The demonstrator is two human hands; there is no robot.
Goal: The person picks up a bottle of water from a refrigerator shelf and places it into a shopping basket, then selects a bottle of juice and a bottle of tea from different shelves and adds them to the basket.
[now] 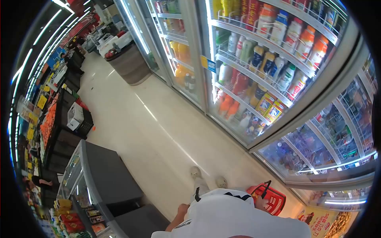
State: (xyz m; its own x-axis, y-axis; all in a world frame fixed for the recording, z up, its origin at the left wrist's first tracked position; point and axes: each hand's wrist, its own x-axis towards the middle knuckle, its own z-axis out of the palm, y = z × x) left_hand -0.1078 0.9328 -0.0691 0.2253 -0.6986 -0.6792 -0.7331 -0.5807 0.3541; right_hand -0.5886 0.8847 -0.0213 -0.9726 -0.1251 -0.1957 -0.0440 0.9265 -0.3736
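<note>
My right hand (261,203) is closed around the black handle of a red plastic shopping basket (278,201), which hangs at my right side. Some of the basket is hidden behind my arm and white shirt, and I cannot make out its contents. On the other side, my left hand (183,209) hangs beside my leg. Its fingers look loosely curled, with nothing visible in them. A grey cabinet (109,172) is the nearest thing to that hand, apart from it.
Glass-door drink coolers (254,71) line the right side, with bottles and cartons on wire shelves. A pale floor aisle (139,119) runs ahead to a brown rounded counter (129,63). Produce stands (47,123) and a glass-topped case (75,174) stand left. A yellow display (317,222) is at lower right.
</note>
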